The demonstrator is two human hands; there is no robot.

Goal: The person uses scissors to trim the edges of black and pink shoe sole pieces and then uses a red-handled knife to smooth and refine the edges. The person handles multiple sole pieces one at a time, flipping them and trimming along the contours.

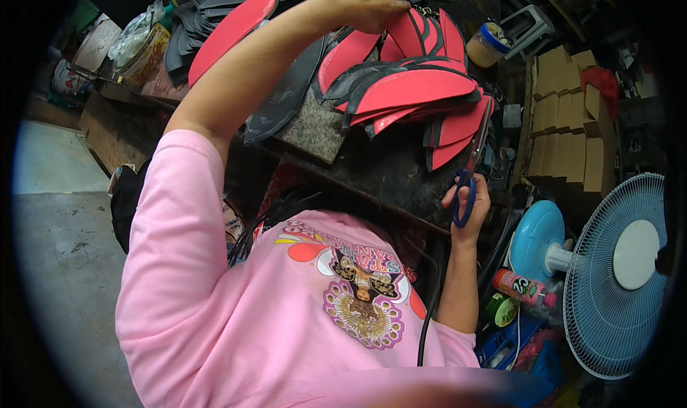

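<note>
My left hand (371,5) reaches across to the far side of the workbench. Its fingers are curled together beside the upright red pieces, and whatever they grip is hidden. Low on the right, my right hand (471,209) holds scissors (479,142) by their dark blue handles, blades pointing away from me. Red pieces with grey-black undersides, shaped like curved leaves, lie in an overlapping pile (418,90) between my hands. Under my left forearm a larger red piece (232,32) rests beside a dark sheet (290,86).
A grey stone-like slab (311,133) sits near the bench's front edge (401,193). Behind stands a blue-lidded jar (489,45). Stacked cardboard boxes (565,115), a white-and-blue fan (617,272) and a red-labelled bottle (522,288) crowd the right. Grey curved strips (197,36) lie far left.
</note>
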